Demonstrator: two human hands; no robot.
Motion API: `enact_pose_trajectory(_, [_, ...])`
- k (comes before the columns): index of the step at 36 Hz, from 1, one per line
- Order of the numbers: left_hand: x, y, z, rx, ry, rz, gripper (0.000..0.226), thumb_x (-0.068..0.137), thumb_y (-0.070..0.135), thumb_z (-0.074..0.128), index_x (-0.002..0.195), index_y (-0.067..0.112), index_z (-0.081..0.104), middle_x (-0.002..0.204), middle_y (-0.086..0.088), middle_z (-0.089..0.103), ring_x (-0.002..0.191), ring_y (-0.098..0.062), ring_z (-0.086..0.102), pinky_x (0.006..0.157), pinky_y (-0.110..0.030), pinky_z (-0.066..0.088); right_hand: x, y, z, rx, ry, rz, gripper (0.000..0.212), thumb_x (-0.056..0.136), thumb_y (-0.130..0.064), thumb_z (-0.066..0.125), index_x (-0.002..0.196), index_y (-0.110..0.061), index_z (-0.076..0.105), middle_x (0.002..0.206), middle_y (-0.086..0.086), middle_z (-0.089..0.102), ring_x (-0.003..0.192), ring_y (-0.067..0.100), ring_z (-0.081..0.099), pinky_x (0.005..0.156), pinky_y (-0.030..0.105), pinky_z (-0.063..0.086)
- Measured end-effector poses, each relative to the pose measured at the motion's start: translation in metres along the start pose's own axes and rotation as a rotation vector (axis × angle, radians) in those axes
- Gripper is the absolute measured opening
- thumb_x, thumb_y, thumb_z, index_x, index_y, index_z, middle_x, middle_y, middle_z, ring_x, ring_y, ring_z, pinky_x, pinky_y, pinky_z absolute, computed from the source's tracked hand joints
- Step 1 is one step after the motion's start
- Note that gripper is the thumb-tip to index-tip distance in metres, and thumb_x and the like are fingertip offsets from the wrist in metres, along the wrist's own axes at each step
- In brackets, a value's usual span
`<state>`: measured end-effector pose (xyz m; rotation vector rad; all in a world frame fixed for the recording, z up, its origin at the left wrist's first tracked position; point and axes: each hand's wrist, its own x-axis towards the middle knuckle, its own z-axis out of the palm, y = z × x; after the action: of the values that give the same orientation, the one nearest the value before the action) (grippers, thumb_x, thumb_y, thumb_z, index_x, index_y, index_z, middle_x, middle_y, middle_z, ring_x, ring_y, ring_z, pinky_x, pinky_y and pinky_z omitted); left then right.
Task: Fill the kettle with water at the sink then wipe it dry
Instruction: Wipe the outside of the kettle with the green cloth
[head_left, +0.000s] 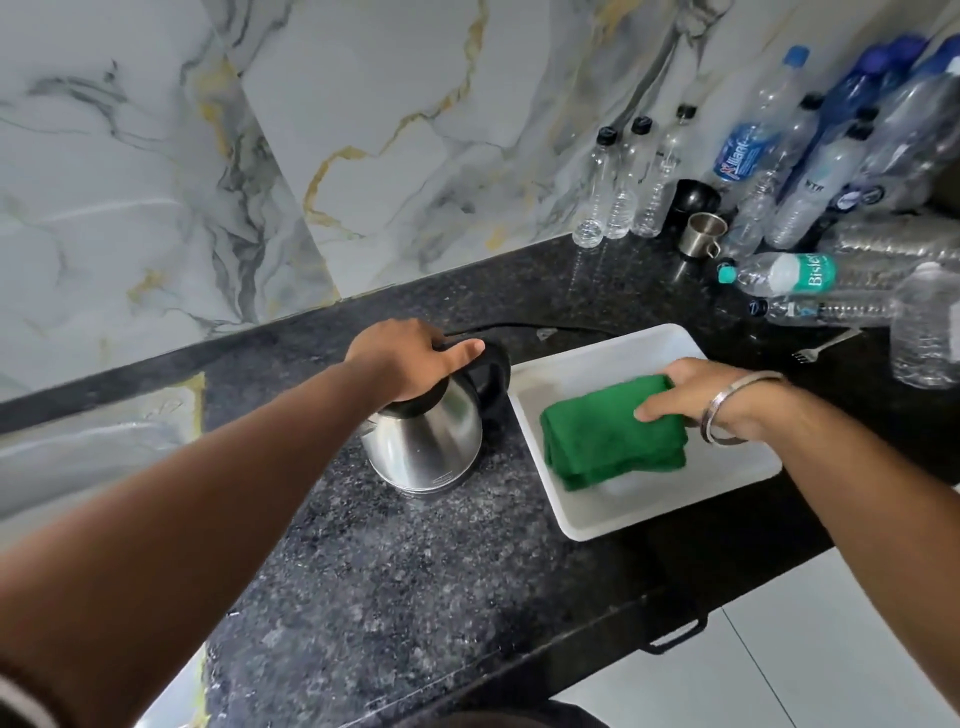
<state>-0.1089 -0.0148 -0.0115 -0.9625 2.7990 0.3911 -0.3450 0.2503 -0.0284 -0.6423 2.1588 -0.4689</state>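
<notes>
head view: green cloth (613, 434) in white tray (597, 512)

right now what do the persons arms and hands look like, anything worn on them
Both forearms are bare, with no sleeves in view. The right hand has a plain silver metal bangle around its wrist. The left hand shows no rings; a pale band shows at the lower left frame edge, too cropped to identify.

Left hand (410, 358): forearm reaching in from lower left, palm down, fingers curled over the kettle lid (441, 392), index finger extended.
Right hand (696, 395): forearm entering from right, steel bangle (727, 410) at wrist, fingers and thumb closed on folded green cloth (608, 436).
</notes>
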Motion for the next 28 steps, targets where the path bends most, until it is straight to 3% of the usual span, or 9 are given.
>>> enact_pose_trajectory(5, [-0.001, 0.002, 0.0, 0.036, 0.025, -0.159, 0.093, 0.073, 0.096, 0.015, 0.077, 0.019, 0.066, 0.076, -0.004, 0.065, 0.079, -0.03, 0.063, 0.069, -0.038, 0.045, -0.038, -0.046, 0.021, 0.738, 0.073, -0.115, 0.003, 0.076, -0.017, 0.069, 0.078, -0.015, 0.072, 0.073, 0.008, 0.075, 0.068, 0.025, 0.072, 0.072, 0.038, 0.055])
enact_pose_trajectory(9, [-0.004, -0.002, -0.002, 0.057, 0.044, -0.219, 0.088, 0.077, 0.094, 0.014, 0.079, 0.017, 0.057, 0.072, -0.003, 0.055, 0.076, -0.03, 0.056, 0.07, -0.04, 0.043, -0.052, -0.092, 0.052, 1.126, 0.054, -0.192, 0.008, 0.078, -0.019, 0.064, 0.078, -0.014, 0.07, 0.071, 0.007, 0.075, 0.06, 0.023, 0.072, 0.049, 0.031, 0.056])
enact_pose_trajectory(11, [-0.005, -0.007, -0.003, 0.078, 0.059, -0.202, 0.089, 0.077, 0.094, 0.011, 0.077, 0.019, 0.059, 0.07, -0.003, 0.056, 0.074, -0.03, 0.057, 0.069, -0.039, 0.043, -0.054, -0.112, 0.076, 1.213, 0.062, -0.323, 0.018, 0.073, -0.021, 0.062, 0.088, -0.017, 0.07, 0.082, 0.005, 0.076, 0.075, 0.025, 0.073, 0.059, 0.037, 0.059])
enact_pose_trajectory(14, [-0.002, -0.018, -0.001, 0.051, 0.075, -0.152, 0.084, 0.086, 0.083, 0.014, 0.075, 0.015, 0.062, 0.079, -0.009, 0.065, 0.077, -0.03, 0.058, 0.071, -0.037, 0.043, -0.056, -0.13, 0.121, 1.14, 0.061, -0.532, 0.036, 0.072, -0.019, 0.056, 0.107, -0.023, 0.062, 0.112, 0.009, 0.068, 0.108, 0.028, 0.063, 0.092, 0.047, 0.05])
enact_pose_trajectory(17, [0.002, -0.025, 0.008, -0.199, 0.083, -0.094, 0.054, 0.096, 0.056, 0.031, 0.068, 0.016, 0.054, 0.094, -0.02, 0.072, 0.081, -0.033, 0.06, 0.07, -0.036, 0.039, -0.055, -0.132, 0.172, 0.87, 0.089, -0.703, 0.057, 0.075, -0.019, 0.052, 0.13, -0.032, 0.046, 0.133, -0.011, 0.054, 0.123, 0.005, 0.048, 0.103, 0.03, 0.039])
enact_pose_trajectory(18, [0.002, -0.027, 0.01, -0.279, 0.093, -0.082, 0.051, 0.099, 0.052, 0.034, 0.071, 0.017, 0.058, 0.098, -0.019, 0.074, 0.087, -0.035, 0.063, 0.072, -0.038, 0.043, -0.054, -0.132, 0.19, 0.772, 0.111, -0.754, 0.067, 0.077, -0.02, 0.05, 0.14, -0.035, 0.034, 0.145, -0.018, 0.042, 0.134, -0.001, 0.036, 0.109, 0.025, 0.032])
enact_pose_trajectory(22, [0.004, -0.029, 0.015, -0.383, 0.152, -0.069, 0.049, 0.101, 0.056, 0.032, 0.117, 0.03, 0.07, 0.116, -0.004, 0.076, 0.108, -0.028, 0.067, 0.092, -0.041, 0.051, -0.034, -0.129, 0.237, 0.418, 0.367, -0.874, 0.088, 0.079, -0.017, 0.044, 0.151, -0.032, -0.003, 0.162, -0.004, -0.006, 0.149, 0.02, -0.006, 0.121, 0.042, 0.005])
enact_pose_trajectory(25, [0.006, -0.029, 0.019, -0.346, 0.178, -0.054, 0.053, 0.097, 0.062, 0.028, 0.112, 0.034, 0.07, 0.107, 0.0, 0.077, 0.098, -0.026, 0.066, 0.079, -0.037, 0.047, -0.023, -0.127, 0.251, 0.37, 0.554, -0.906, 0.08, 0.085, -0.021, 0.043, 0.152, -0.02, -0.001, 0.162, 0.002, -0.006, 0.149, 0.028, 0.001, 0.12, 0.044, 0.01])
enact_pose_trajectory(28, [0.004, -0.029, 0.021, -0.296, 0.19, -0.077, 0.047, 0.1, 0.06, 0.027, 0.083, 0.033, 0.062, 0.084, 0.001, 0.07, 0.086, -0.028, 0.063, 0.069, -0.035, 0.04, -0.017, -0.128, 0.263, 0.371, 0.669, -0.928, 0.07, 0.095, -0.034, 0.034, 0.152, -0.009, 0.002, 0.16, 0.012, 0.004, 0.147, 0.035, 0.009, 0.119, 0.046, 0.014])
